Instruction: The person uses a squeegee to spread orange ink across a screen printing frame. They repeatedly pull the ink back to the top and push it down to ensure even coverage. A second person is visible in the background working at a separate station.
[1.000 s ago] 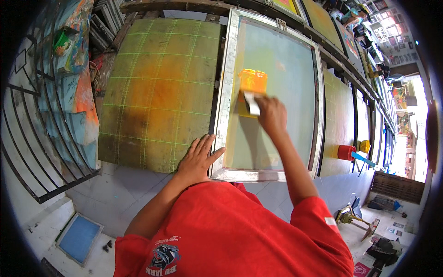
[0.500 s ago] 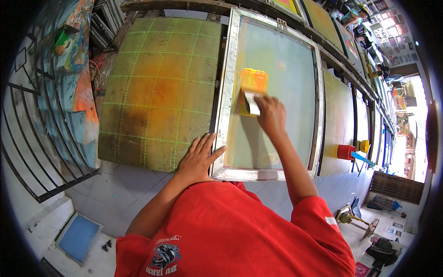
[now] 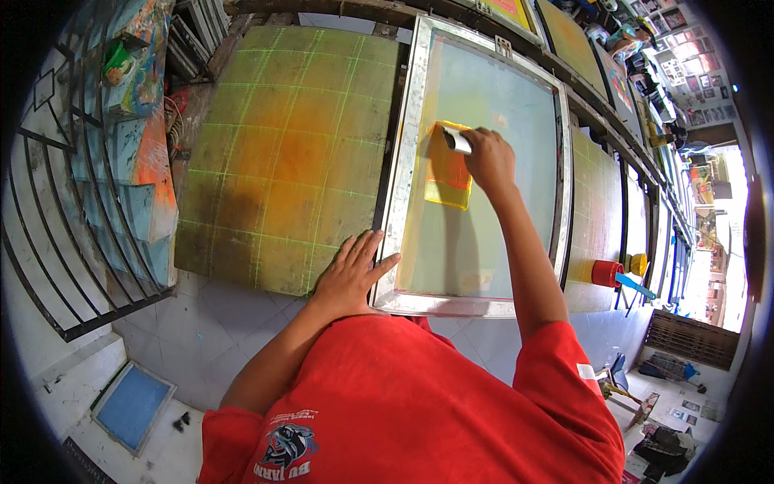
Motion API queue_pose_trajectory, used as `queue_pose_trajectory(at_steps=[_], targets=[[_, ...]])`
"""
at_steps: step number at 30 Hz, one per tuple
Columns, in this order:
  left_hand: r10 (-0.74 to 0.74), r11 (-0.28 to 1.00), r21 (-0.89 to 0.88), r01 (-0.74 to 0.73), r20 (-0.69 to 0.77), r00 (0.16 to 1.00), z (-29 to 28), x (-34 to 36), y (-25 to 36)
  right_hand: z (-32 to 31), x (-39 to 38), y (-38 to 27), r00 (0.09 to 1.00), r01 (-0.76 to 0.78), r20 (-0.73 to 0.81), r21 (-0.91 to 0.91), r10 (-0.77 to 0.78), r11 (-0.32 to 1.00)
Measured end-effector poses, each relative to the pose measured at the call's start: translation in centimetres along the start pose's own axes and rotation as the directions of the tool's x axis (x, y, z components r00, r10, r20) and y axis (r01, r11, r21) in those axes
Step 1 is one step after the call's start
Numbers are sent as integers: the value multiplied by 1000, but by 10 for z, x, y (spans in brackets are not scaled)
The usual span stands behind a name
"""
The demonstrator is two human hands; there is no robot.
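A screen printing frame (image 3: 409, 101) with a metal rim and pale mesh lies on a long print table in front of me. My right hand (image 3: 490, 160) is closed around a small squeegee (image 3: 457, 142) with a whitish body. It stands tilted at the far end of a yellow and orange ink patch (image 3: 448, 173) on the mesh. My left hand (image 3: 353, 269) rests with spread fingers on the frame's near left corner, holding nothing. The squeegee's lower edge is partly in shadow, so its contact with the mesh is hard to see.
Left of the frame lies a stained greenish board (image 3: 282, 161) with bright grid lines. A red tub (image 3: 606, 273) with a blue handle sits to the right, by a yellow container (image 3: 638, 264). Black metal railings (image 3: 89, 210) stand far left. Another frame (image 3: 492, 12) lies beyond.
My right hand has moved the squeegee away from me, from the near part of the ink patch to its far end. The left hand stays on the frame corner.
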State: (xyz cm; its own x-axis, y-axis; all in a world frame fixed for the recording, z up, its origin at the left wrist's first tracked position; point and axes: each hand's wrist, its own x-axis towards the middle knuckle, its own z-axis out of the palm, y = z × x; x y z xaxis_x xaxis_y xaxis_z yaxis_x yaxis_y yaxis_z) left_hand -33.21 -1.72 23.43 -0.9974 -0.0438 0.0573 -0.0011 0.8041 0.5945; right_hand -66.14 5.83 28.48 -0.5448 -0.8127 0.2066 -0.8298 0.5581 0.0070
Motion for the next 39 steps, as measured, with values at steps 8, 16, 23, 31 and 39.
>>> queue_pose_trajectory(at_steps=[8,16,23,31,39], targets=[[-6,1000,3,6,-2,1000,6,-1,-3,-51,-27,-19,951,-88,301,63,65,994],[0,1000,15,0,-14,1000,5,0,-1,-15,22,5,995,-27,99,15,26,1000],[3,1000,27,-3,-14,1000,6,-1,-4,-23,-90,-35,994,75,64,129,-84,989],[-1,1000,9,0,13,1000,0,3,0,-30,11,-3,999,29,15,87,-30,996],[-9,1000,-22,9,-3,1000,3,1,-2,-11,-91,-33,996,84,-49,70,-81,994]])
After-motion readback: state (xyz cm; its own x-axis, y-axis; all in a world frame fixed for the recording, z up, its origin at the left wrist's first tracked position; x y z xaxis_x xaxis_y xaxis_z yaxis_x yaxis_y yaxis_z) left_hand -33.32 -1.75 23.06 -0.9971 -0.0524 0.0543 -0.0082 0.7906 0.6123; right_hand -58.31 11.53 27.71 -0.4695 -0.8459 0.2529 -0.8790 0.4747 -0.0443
